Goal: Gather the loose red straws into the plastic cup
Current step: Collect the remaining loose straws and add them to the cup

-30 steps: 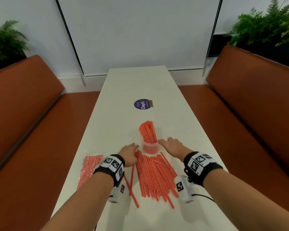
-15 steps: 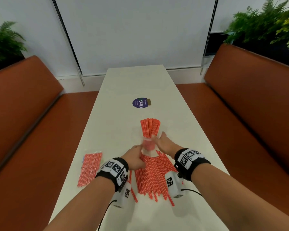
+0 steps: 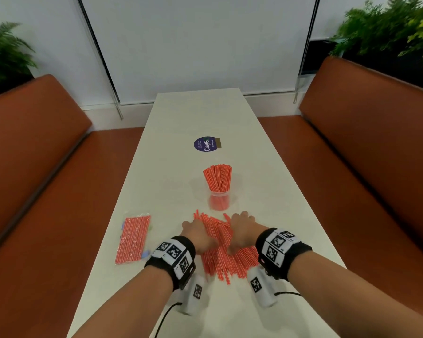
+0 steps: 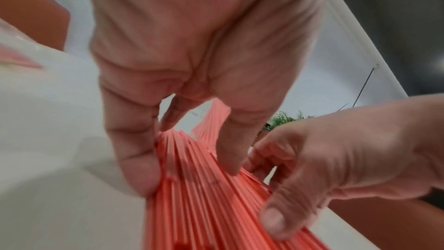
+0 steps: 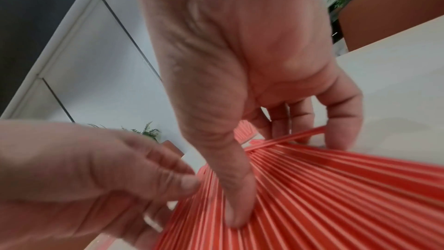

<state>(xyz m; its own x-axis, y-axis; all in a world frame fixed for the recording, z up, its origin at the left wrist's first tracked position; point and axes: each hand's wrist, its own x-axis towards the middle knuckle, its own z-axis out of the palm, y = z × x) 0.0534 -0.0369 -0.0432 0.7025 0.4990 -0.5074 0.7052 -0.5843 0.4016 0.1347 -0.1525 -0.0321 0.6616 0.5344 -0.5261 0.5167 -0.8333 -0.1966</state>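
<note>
A clear plastic cup [image 3: 219, 202] stands upright on the white table [image 3: 266, 181], packed with red straws [image 3: 217, 178] that fan out above its rim. Just nearer than the cup lies a flat pile of loose red straws [image 3: 226, 258]. My left hand [image 3: 197, 234] covers the pile's left part, its fingers curled down at the left edge and its thumb on top [image 4: 187, 159]. On the right part is my right hand [image 3: 242, 230], thumb pressing down and fingers hooked over the far right edge [image 5: 288, 178].
A sealed clear packet of red straws [image 3: 133, 239] lies near the table's left edge. A round purple sticker [image 3: 205, 144] sits beyond the cup. Brown benches [image 3: 376, 154] flank the narrow table, with a wall at its far end.
Half a second ago both hands held the cup. They have let go, it now stands a little farther away, and both hands have come back onto the loose pile.
</note>
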